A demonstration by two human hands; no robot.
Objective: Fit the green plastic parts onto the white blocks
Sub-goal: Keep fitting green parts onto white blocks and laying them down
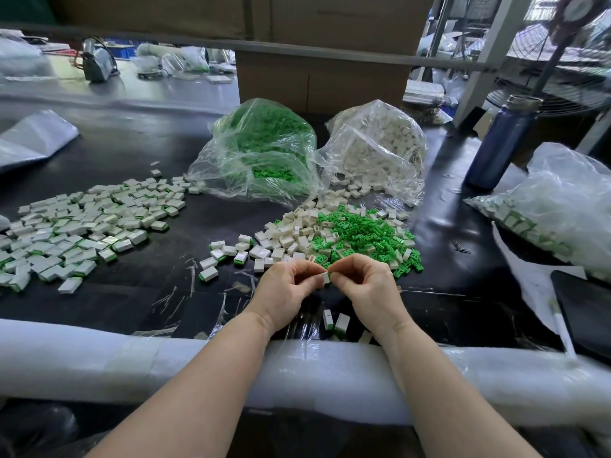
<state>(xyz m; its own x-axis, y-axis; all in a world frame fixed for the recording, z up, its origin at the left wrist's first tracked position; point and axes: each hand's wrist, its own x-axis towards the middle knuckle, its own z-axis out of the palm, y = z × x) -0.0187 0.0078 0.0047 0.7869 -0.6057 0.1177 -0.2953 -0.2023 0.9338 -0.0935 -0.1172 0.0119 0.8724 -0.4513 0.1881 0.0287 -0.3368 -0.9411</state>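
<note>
My left hand (287, 285) and my right hand (367, 285) meet over the black table, and together they pinch one small white block (324, 278) between their fingertips. A sliver of green shows at the block's top edge. Just beyond my hands lies a mixed heap of loose green plastic parts (367, 236) and white blocks (291, 238). A wide spread of fitted white blocks with green edges (82, 226) covers the table's left side. Two fitted blocks (335, 320) lie between my wrists.
A clear bag of green parts (261, 150) and a clear bag of white blocks (380, 143) stand behind the heap. A blue bottle (502, 143) and another bag of fitted blocks (545, 209) are at the right. White foam padding (132, 365) lines the near table edge.
</note>
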